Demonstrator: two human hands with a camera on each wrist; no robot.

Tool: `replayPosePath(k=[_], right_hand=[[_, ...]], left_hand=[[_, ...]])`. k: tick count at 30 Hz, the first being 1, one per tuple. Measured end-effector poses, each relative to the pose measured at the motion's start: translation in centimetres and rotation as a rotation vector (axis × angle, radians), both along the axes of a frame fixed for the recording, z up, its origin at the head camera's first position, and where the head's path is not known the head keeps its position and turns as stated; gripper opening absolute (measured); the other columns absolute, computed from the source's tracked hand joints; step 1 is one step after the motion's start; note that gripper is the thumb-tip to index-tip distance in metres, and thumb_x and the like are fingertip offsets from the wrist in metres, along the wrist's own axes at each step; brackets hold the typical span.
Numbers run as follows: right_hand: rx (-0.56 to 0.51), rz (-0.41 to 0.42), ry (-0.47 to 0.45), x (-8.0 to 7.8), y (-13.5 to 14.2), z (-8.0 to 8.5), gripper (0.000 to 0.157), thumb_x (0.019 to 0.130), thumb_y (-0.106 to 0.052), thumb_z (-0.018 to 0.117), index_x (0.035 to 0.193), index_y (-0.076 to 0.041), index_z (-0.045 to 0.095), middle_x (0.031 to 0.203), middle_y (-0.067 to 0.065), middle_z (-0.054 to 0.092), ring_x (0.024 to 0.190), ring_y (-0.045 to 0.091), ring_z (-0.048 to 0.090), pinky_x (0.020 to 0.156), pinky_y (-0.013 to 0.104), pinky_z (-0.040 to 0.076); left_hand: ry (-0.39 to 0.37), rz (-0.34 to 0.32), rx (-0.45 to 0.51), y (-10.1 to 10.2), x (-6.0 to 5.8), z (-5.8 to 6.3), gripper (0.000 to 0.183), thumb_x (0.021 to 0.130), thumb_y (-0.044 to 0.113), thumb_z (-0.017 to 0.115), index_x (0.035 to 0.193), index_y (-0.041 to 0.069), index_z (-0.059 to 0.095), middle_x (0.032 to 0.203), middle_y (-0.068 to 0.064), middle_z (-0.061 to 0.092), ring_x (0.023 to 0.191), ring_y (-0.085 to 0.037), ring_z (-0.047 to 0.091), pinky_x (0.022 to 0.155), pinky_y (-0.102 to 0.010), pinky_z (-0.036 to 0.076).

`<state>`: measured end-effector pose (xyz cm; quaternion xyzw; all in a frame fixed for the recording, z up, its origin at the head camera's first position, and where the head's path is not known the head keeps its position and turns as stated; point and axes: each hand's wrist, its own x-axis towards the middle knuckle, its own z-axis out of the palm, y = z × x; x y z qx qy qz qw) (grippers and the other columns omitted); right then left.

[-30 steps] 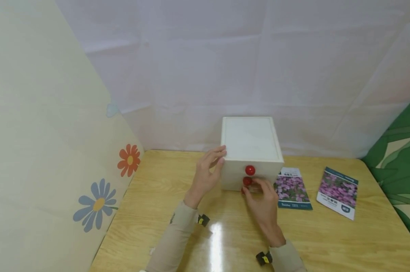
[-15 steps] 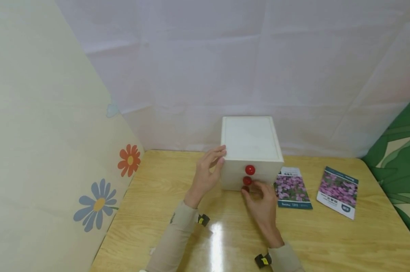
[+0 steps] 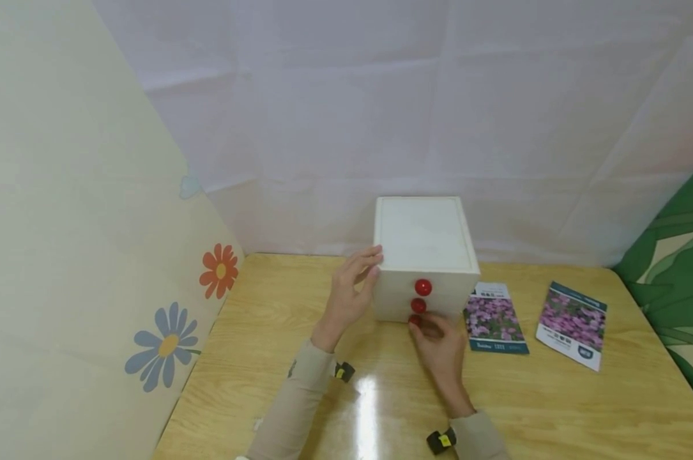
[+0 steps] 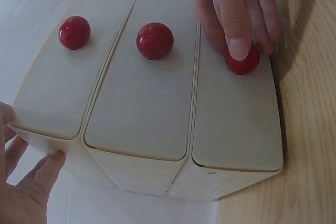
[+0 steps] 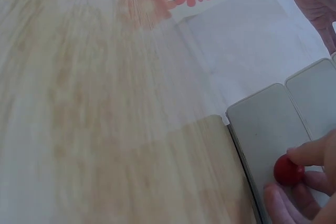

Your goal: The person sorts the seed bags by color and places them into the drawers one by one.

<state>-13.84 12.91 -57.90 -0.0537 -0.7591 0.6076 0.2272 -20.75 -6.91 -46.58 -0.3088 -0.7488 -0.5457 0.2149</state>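
Observation:
A white box with three drawers (image 3: 426, 233) stands on the table, its front toward me. Each drawer front bears a round red knob: the top knob (image 3: 423, 287), the middle knob (image 3: 418, 305) and the bottom knob (image 4: 242, 59). My right hand (image 3: 442, 348) pinches the bottom knob, thumb on one side and fingers on the other, as the right wrist view shows too. That drawer looks flush with the others. My left hand (image 3: 349, 300) rests its straight fingertips on the left side and upper edge of the box.
Right of the box a seed-packet-like card with pink flowers (image 3: 495, 319) lies partly behind its edge. A second such card (image 3: 571, 324) lies farther right. A pale cloth (image 3: 346, 128) hangs behind the wooden table (image 3: 254, 332), and a flower-painted panel (image 3: 93, 223) stands left.
My right hand has shifted slightly down and left; its fingers moved down from beside the middle knob and closed around the bottom knob. The left hand and box stay put.

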Motion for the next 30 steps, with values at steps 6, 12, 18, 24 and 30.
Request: replayPosePath(k=[6, 12, 18, 24, 30], right_hand=[[-0.028, -0.030, 0.022, 0.1, -0.6, 0.1, 0.027, 0.077, 0.010, 0.090, 0.101, 0.007, 0.079, 0.101, 0.026, 0.077, 0.075, -0.006, 0.072, 0.067, 0.012, 0.062], [-0.080, -0.050, 0.025, 0.9, -1.4, 2.7, 0.024, 0.075, 0.018, 0.087, 0.097, 0.015, 0.076, 0.098, 0.030, 0.074, 0.072, -0.008, 0.070, 0.067, 0.013, 0.062], [-0.081, -0.050, 0.037, 0.4, -1.1, 1.2, 0.024, 0.076, 0.015, 0.088, 0.097, 0.013, 0.077, 0.099, 0.029, 0.075, 0.075, -0.009, 0.069, 0.068, 0.011, 0.061], [-0.096, -0.036, 0.040, -0.2, -0.5, -0.7, 0.023, 0.076, 0.011, 0.091, 0.096, 0.008, 0.080, 0.099, 0.025, 0.076, 0.076, -0.011, 0.069, 0.070, 0.012, 0.062], [-0.154, -0.015, 0.025, -0.3, -0.2, -1.2, 0.023, 0.077, 0.010, 0.091, 0.098, 0.007, 0.080, 0.100, 0.023, 0.075, 0.077, -0.007, 0.073, 0.072, 0.017, 0.064]], left_hand=[[-0.004, -0.001, 0.001, 0.0, 0.0, 0.0, 0.023, 0.107, 0.003, 0.062, 0.127, -0.005, 0.068, 0.145, -0.019, 0.065, 0.135, -0.036, 0.064, 0.103, -0.031, 0.060], [0.001, 0.001, -0.006, 0.0, 0.0, 0.1, 0.024, 0.107, 0.005, 0.062, 0.128, -0.005, 0.068, 0.146, -0.019, 0.064, 0.135, -0.036, 0.064, 0.102, -0.037, 0.062], [0.007, 0.000, -0.005, 0.0, 0.1, 0.1, 0.024, 0.107, 0.004, 0.063, 0.128, -0.004, 0.068, 0.146, -0.019, 0.065, 0.134, -0.036, 0.065, 0.103, -0.033, 0.061], [0.010, 0.005, -0.003, 0.0, 0.0, 0.0, 0.023, 0.106, 0.002, 0.063, 0.128, -0.004, 0.068, 0.146, -0.019, 0.065, 0.134, -0.036, 0.065, 0.102, -0.033, 0.061], [0.015, 0.005, -0.006, 0.0, -0.1, 0.0, 0.023, 0.106, 0.003, 0.063, 0.127, -0.004, 0.068, 0.145, -0.019, 0.065, 0.133, -0.036, 0.065, 0.102, -0.033, 0.062]])
